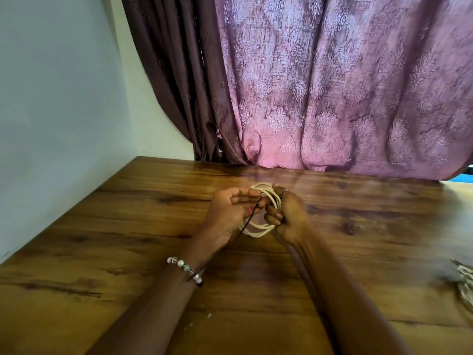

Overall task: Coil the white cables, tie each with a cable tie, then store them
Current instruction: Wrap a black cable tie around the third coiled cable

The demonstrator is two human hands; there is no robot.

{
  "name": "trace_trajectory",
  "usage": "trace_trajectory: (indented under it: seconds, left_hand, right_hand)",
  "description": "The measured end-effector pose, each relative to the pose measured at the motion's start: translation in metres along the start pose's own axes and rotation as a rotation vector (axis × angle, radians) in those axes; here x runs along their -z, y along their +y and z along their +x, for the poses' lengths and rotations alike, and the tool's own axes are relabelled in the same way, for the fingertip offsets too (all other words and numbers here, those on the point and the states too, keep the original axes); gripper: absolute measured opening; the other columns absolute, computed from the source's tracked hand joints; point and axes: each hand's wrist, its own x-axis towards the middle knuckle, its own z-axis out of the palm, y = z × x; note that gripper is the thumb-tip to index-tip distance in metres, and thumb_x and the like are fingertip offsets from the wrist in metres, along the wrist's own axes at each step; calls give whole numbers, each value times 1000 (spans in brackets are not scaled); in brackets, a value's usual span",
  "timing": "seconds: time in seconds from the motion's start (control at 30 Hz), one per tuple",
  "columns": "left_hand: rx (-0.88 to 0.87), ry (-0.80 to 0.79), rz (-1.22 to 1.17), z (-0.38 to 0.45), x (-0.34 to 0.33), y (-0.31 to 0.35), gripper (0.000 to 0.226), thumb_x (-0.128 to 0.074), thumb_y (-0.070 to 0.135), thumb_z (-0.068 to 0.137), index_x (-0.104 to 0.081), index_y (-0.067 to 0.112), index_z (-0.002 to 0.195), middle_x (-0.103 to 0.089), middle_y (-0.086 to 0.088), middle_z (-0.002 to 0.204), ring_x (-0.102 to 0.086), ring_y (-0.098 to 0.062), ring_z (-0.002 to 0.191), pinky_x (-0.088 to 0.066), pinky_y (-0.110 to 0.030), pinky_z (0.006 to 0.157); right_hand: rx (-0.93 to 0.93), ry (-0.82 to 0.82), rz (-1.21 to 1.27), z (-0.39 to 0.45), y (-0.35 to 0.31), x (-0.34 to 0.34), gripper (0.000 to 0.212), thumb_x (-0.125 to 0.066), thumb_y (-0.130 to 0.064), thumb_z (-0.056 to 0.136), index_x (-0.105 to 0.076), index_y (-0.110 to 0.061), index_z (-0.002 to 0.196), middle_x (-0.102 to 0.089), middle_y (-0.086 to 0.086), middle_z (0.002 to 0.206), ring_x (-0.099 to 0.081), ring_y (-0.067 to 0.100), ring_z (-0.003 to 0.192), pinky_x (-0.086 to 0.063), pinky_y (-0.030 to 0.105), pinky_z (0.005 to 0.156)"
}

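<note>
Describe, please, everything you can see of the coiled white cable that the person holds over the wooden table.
The coiled white cable is a thin, smooth cord wound into several round loops, held above the brown wooden table. The right hand grips its right side; the left hand pinches it near the top, along with a thin black cable tie crossing the loops. Its ends are hidden.

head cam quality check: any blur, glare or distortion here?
Head view: strong wide-angle bowing of the wall edge and curtain; backlit curtain throws a sheen on the far table; object at the right edge is smeared; both hands' grip on the white cable coil and black cable tie stays fairly sharp.
</note>
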Motion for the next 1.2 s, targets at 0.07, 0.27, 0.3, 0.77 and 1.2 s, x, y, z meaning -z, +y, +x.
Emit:
trace_trajectory:
  seconds: [0.07,0.27,0.3,0.77,1.2]
  left_hand:
    - [-13,-77,29,1,5,-1,47,-58,-31,66,-67,7,91,-72,-8,92,-71,-14,83,-56,-21,69]
    - [-83,-247,121,4,14,-3,46,-67,-25,69,-66,5,103,-71,-8,107,-68,-21,102,-55,-27,84]
    - [-108,-276,134,4,16,-3,47,-67,-25,68,-66,5,104,-70,-7,108,-68,-20,104,-55,-26,84]
    - [-278,-60,-4,5,14,10,9,-53,3,94,-58,10,93,-71,-13,78,-72,-24,63,-56,-25,55]
    - [-400,-249,336,11,17,-8,23,-51,36,94,-61,21,78,-59,3,66,-56,-10,62,-47,-24,62]
  right_hand:
    - [2,-6,21,-1,-2,1,39,-29,-21,102,-49,-1,74,-54,12,47,-22,7,23,-14,10,27]
    - [-10,-8,63,-3,-7,3,38,-27,-18,102,-48,0,76,-54,12,46,-21,7,23,-14,11,27]
    - [-16,-11,69,-4,-8,3,39,-27,-18,101,-49,1,75,-53,12,45,-21,6,23,-14,11,27]
    - [-94,-72,-55,-5,-9,2,39,-28,-21,102,-53,0,79,-58,14,54,-20,5,24,-13,10,28]
    - [-39,-171,-368,-22,-8,-7,30,-39,-5,98,-59,2,77,-61,17,63,-23,4,28,-16,10,35]
